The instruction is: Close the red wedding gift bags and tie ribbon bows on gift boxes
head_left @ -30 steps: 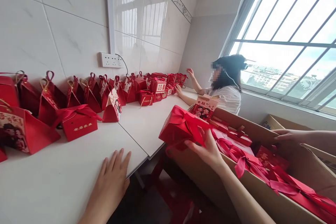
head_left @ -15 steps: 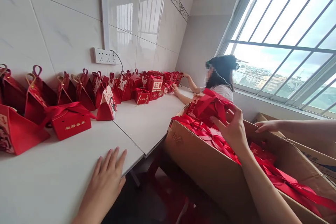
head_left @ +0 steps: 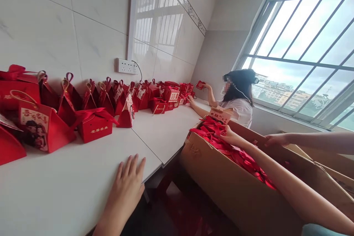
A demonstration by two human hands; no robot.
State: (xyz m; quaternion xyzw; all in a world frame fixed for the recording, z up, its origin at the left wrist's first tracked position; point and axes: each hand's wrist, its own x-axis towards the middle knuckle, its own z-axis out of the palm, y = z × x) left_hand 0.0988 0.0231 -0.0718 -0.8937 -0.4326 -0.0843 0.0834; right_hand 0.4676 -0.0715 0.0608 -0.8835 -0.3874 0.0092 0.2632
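Note:
My left hand (head_left: 127, 184) lies flat on the white table (head_left: 83, 177) near its edge, fingers spread and holding nothing. My right hand (head_left: 232, 136) reaches into the cardboard carton (head_left: 221, 188), its fingers closed at a red gift box (head_left: 210, 128) with a ribbon bow; the fingertips are partly hidden. More ribboned gift boxes (head_left: 247, 162) fill the carton around it. On the table, closest to my left hand, stand a red gift box with a bow (head_left: 96, 127), a small peaked gift box (head_left: 127, 112) and a peaked box with a couple printed on it (head_left: 49, 129).
Rows of red gift boxes (head_left: 141, 96) run along the tiled wall below a power strip (head_left: 127, 66). At the table's far end a co-worker (head_left: 238, 99) holds up a small red box (head_left: 200, 85). Another person's hand (head_left: 278, 139) rests on the carton's far rim.
My right hand has lowered the red gift box into the carton. The co-worker has lifted a small red box. My view has swung a little left; my left hand stays flat.

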